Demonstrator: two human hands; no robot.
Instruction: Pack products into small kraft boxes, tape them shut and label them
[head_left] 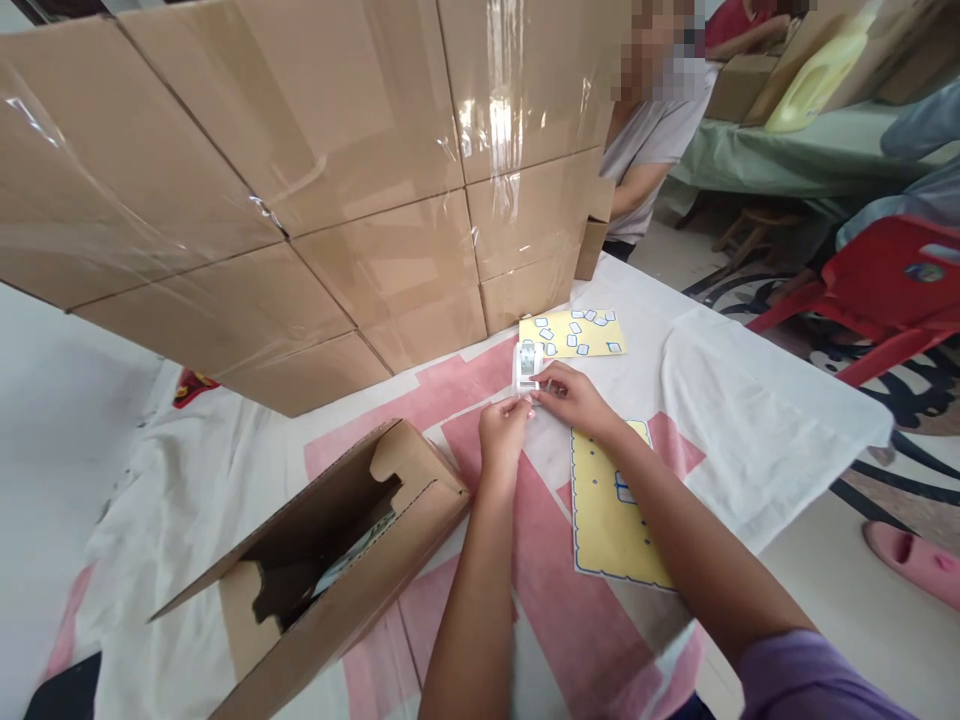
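Note:
A small white object [528, 362] with a grey-green panel on its face stands over the table beyond my fingertips; its exact kind is unclear. My right hand [576, 398] pinches its lower right side between thumb and fingers. Closed in a pinch as well, my left hand [504, 432] meets its lower end, close to the right fingertips. Just behind the object lies a yellow sheet [600, 335] bearing several small white, blue-edged pieces. A larger yellow sheet [596, 520] with a blue scalloped border lies partly under my right forearm.
Taped cardboard boxes [375, 240] form a wall at the back. An open cardboard box [420, 500] lies left of my left arm. Pink patches mark the white tablecloth [750, 400]. Another person [652, 150] is behind the boxes; a red chair [892, 280] stands at right.

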